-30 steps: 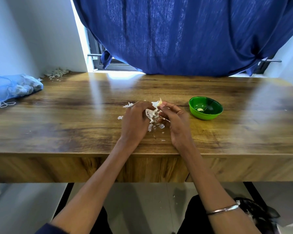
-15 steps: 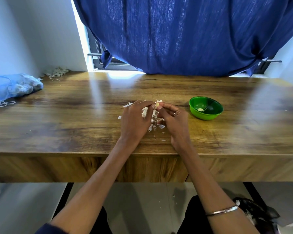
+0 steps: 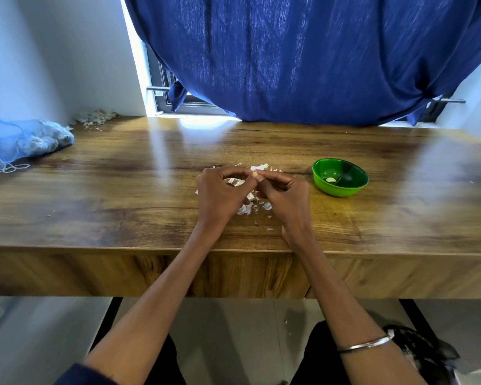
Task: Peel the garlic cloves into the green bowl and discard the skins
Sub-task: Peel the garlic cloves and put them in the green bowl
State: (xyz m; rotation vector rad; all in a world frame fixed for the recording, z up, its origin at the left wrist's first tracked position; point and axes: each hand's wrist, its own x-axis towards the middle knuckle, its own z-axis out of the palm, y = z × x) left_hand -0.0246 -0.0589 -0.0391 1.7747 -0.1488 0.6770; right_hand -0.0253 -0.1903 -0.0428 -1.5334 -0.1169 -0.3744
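Note:
My left hand [image 3: 220, 194] and my right hand [image 3: 285, 195] meet fingertip to fingertip over the middle of the wooden table [image 3: 122, 190]. Between the fingertips both pinch a small pale garlic clove [image 3: 254, 175]. White garlic skins [image 3: 249, 208] lie scattered under and around the hands, partly hidden by them. To the right stands the green bowl [image 3: 353, 190], apart from my hands, with one peeled clove [image 3: 330, 179] lying inside.
A blue mesh bag [image 3: 25, 140] holding garlic lies at the far left of the table. A heap of dry skins [image 3: 95, 118] sits in the back left corner. A dark blue curtain [image 3: 303, 56] hangs behind the table. The table's front edge is near my wrists.
Both hands have closed in on the clove, and the large skin flake that stuck up between them a second ago is gone from the fingers. The bowl has not moved.

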